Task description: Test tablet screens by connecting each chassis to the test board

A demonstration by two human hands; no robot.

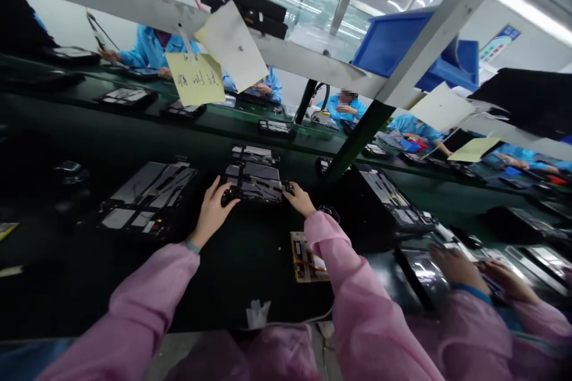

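Observation:
An opened tablet [263, 181] with grey battery packs and dark cables showing lies in front of me on the dark green bench. My left hand [212, 211] grips its left edge, thumb and fingers curled round the corner. On the opposite edge, my right hand [300, 197] is closed, its fingertips partly hidden. Just behind stands another opened unit [254, 155], close to or touching the first. Below my right wrist is a flat yellow-edged part [308, 257], partly covered by my pink sleeve.
Stacks of similar opened units stand left [149, 190] and right [388, 199]. A co-worker's hands [465, 271] work at the far right beside a clear film-like sheet [424, 268]. An overhead shelf rail [313, 56] carries paper notes and a blue bin [393, 41]. People in blue sit opposite.

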